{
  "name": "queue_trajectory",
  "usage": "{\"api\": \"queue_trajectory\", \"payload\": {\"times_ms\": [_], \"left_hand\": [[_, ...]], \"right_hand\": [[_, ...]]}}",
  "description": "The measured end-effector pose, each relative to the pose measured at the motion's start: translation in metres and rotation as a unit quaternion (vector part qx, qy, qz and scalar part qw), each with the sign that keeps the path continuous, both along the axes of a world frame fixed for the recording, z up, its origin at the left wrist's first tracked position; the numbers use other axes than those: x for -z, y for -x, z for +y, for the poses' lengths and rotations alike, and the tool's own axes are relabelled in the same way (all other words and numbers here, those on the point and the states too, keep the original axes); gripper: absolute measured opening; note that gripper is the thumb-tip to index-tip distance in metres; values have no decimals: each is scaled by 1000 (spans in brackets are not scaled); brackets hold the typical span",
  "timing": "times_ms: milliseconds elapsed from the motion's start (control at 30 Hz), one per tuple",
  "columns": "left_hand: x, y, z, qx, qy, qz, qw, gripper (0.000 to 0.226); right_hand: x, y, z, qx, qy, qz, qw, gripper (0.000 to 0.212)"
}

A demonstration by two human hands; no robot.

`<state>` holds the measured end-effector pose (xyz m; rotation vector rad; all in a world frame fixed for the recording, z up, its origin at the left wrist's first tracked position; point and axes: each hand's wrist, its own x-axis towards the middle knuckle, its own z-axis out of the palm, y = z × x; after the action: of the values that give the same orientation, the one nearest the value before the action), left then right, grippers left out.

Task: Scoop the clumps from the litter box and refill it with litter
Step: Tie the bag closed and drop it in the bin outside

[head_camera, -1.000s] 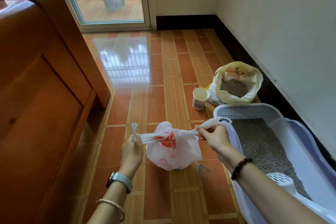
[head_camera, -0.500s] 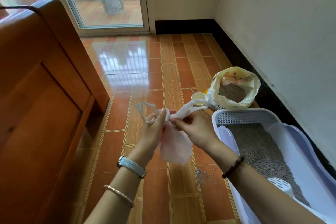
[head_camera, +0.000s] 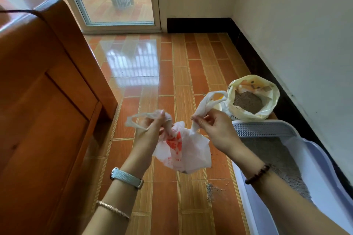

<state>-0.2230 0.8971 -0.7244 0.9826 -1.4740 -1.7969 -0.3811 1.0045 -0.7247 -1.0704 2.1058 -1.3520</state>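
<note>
Head view. Left hand (head_camera: 152,131) and right hand (head_camera: 214,129), fingers curled, each pinch one twisted handle of a thin, crinkled white plastic bag (head_camera: 188,150), held above the glossy orange tiled floor (head_camera: 194,63). The bag's red print is creased and unreadable. At 3 o'clock from the bag, a smooth pale litter box (head_camera: 317,166) with a perforated step (head_camera: 263,129) holds grey granular litter (head_camera: 277,158). At 1 o'clock, an open yellow sack (head_camera: 267,108) of litter, with blurred lettering, partly hidden by the right handle. At 5 o'clock, spilled grains (head_camera: 210,191). At 9 o'clock, a wooden cabinet (head_camera: 47,101). At 12 o'clock, a glass door (head_camera: 118,11).
</note>
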Motion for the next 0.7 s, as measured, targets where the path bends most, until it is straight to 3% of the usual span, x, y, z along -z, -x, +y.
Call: {"api": "queue_trajectory", "payload": {"times_ms": [100, 200, 267, 433, 567, 700], "left_hand": [[-30, 6, -4, 64, 42, -2, 997, 26], [-71, 8, -7, 130, 78, -14, 988, 43], [-100, 9, -10, 129, 127, -32, 983, 50], [-199, 3, -14, 34, 201, -34, 978, 43], [-289, -20, -14, -61, 136, -13, 989, 38], [-389, -42, -11, -113, 99, -18, 989, 64]], "right_hand": [[-31, -6, -14, -8, 15, -11, 1000, 17], [-71, -11, -28, 6, 40, 23, 999, 24], [-108, -15, -36, 19, 51, 29, 998, 16], [-219, -33, -51, -11, 47, -53, 997, 3], [-311, -42, -54, 11, 30, -63, 998, 17], [-395, -60, -51, 2, -3, -72, 997, 19]]}}
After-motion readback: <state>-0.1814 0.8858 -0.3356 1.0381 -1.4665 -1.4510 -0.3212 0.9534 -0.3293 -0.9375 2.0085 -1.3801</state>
